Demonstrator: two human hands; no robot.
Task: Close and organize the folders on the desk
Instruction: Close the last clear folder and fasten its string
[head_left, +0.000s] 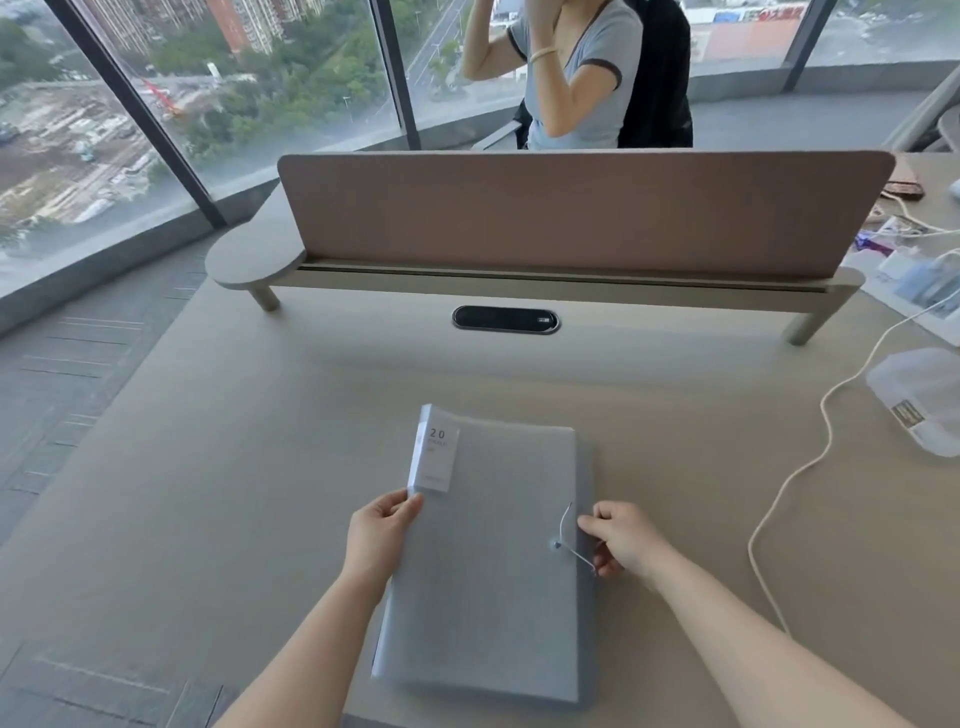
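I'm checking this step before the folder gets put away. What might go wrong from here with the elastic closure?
1. The right hand pinches the thin elastic cord near its button; it may slip free and snap back.
2. The left hand holds only the spine edge of the grey folder, whose near corner looks past the desk edge, so a pull might slide it off.

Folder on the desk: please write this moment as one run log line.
folder: flat on desk | left hand: pinching spine edge | right hand: pulling elastic cord | closure: unfinished
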